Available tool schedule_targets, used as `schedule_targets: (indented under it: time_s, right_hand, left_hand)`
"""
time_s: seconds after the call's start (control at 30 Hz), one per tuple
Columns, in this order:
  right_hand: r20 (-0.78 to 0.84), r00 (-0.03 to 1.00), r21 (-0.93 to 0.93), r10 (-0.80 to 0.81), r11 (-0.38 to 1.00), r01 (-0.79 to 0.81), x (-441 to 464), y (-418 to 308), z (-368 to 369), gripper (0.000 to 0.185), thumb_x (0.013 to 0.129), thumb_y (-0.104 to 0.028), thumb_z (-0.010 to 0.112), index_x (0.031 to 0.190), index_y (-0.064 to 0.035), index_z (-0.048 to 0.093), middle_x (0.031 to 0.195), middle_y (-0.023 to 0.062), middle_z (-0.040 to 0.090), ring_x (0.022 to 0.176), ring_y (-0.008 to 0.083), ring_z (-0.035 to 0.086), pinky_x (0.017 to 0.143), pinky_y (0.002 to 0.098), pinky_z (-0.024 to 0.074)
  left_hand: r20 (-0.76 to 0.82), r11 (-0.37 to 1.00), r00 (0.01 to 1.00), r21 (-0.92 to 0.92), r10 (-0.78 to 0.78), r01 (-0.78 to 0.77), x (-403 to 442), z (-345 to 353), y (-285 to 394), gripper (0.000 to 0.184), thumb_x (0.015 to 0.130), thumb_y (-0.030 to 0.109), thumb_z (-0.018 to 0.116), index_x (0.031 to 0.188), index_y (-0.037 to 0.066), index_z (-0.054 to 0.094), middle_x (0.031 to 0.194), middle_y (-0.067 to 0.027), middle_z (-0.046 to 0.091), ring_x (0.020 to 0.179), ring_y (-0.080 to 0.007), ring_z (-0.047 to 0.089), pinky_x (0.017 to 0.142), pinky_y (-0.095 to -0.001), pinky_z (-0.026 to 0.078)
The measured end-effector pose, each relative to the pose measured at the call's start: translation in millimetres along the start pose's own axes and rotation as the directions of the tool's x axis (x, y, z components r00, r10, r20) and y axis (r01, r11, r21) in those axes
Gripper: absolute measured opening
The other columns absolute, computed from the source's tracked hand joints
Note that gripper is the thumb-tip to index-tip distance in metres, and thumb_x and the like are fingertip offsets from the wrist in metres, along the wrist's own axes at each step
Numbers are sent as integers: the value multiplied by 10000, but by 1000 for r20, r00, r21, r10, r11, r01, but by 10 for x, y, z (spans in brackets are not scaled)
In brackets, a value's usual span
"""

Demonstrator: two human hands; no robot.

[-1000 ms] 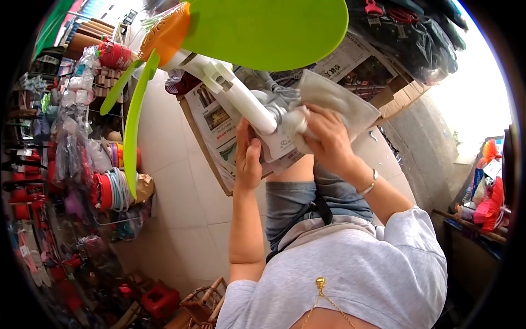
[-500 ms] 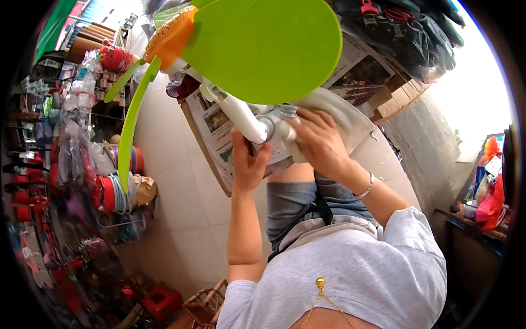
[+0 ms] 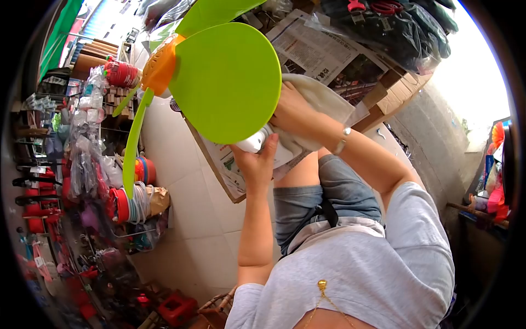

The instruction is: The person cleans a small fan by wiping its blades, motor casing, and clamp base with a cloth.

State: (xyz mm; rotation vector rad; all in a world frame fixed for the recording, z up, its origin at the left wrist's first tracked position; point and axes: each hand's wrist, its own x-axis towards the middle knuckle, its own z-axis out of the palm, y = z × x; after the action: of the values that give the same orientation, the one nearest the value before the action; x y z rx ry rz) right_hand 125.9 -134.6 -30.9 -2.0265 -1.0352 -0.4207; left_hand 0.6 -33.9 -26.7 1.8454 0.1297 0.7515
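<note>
Grasping white stand [image 3: 253, 143] with left hand [image 3: 256, 166], touching cloth [image 3: 327, 104] with right hand [image 3: 300, 114] (unclear whether gripping), above newspaper [image 3: 309, 46], right of tiled floor [image 3: 194, 219].

One head-worn camera is looking forward and steeply down past the wearer's shirt [image 3: 356, 263], framing the left hand [image 3: 255, 164] and right hand [image 3: 297, 111] at close range. A green blade [image 3: 227, 82] is standing nearer the lens; the overexposed upper right is seemingly facing daylight.
</note>
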Motion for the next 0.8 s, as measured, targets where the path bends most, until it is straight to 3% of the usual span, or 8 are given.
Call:
schedule_targets:
  time_s: [0.03, 0.1, 0.3, 0.37, 0.5, 0.67, 0.73, 0.8]
  right_hand:
    - [1, 999, 37, -38, 999, 38, -102, 17, -81, 158, 741, -195, 696, 890, -200, 748, 910, 35, 588, 971, 267, 516, 864, 376, 416]
    - [2, 997, 66, -78, 995, 78, -162, 65, -141, 161, 742, -193, 695, 893, -205, 749, 919, 30, 593, 965, 268, 519, 858, 375, 417]
    - [108, 993, 214, -37, 977, 13, 226, 72, 91, 185, 741, -176, 675, 907, -195, 751, 939, 40, 617, 967, 279, 531, 869, 383, 429]
    - [277, 943, 96, -186, 981, 166, 400, 171, 416, 209, 740, -178, 664, 928, -192, 754, 944, 46, 618, 991, 282, 531, 885, 382, 432]
    - [158, 965, 134, -210, 973, 190, 187, 194, 171, 207, 763, -188, 662, 950, -190, 751, 953, 41, 612, 1006, 286, 525, 893, 404, 419]
    - [207, 969, 137, -132, 985, 105, -43, 176, -209, 193, 773, -195, 696, 956, -202, 754, 953, 28, 604, 971, 262, 522, 875, 399, 414]
    - [152, 984, 111, -97, 991, 80, 42, 126, -31, 194, 766, -187, 700, 952, -201, 753, 944, 29, 608, 971, 257, 522, 877, 394, 410]
    - [89, 994, 89, -70, 994, 63, 134, 85, 95, 195, 760, -179, 704, 948, -201, 753, 935, 31, 612, 971, 252, 522, 879, 389, 407]
  left_hand:
    - [6, 1000, 1000, -2, -3, 3, -2, -37, -38, 857, 767, 191, 825, 1424, -58, 334, 1331, -193, 435, 1205, -309, 448, 1047, -409, 344]
    - [126, 924, 982, 339, 143, -178, 21, -109, -107, 861, 763, 147, 810, 1436, -61, 315, 1367, -201, 417, 1239, -306, 438, 1062, -406, 345]
    - [64, 967, 993, 229, 95, -107, 1, -56, -84, 873, 754, 137, 800, 1440, -70, 302, 1417, -215, 383, 1289, -308, 413, 1086, -402, 332]
    - [49, 973, 997, 217, 65, -74, 2, -56, -40, 878, 750, 158, 807, 1436, -68, 308, 1407, -213, 389, 1281, -309, 418, 1083, -405, 333]
    - [88, 953, 994, 292, 60, -83, -23, -103, -103, 864, 742, 190, 820, 1413, -57, 334, 1351, -199, 420, 1232, -305, 441, 1061, -408, 347]
    - [40, 949, 983, 255, 180, -184, -24, -55, -246, 828, 747, 172, 814, 1393, -50, 347, 1306, -184, 449, 1195, -299, 458, 1039, -407, 363]
    - [36, 959, 984, 222, 174, -178, -22, -49, -268, 766, 780, 219, 786, 1377, 19, 350, 1304, -218, 431, 1196, -392, 454, 1004, -472, 359]
    - [28, 965, 989, 216, 148, -151, -35, -51, -251, 755, 779, 217, 787, 1367, 15, 357, 1295, -220, 431, 1187, -392, 461, 997, -471, 364]
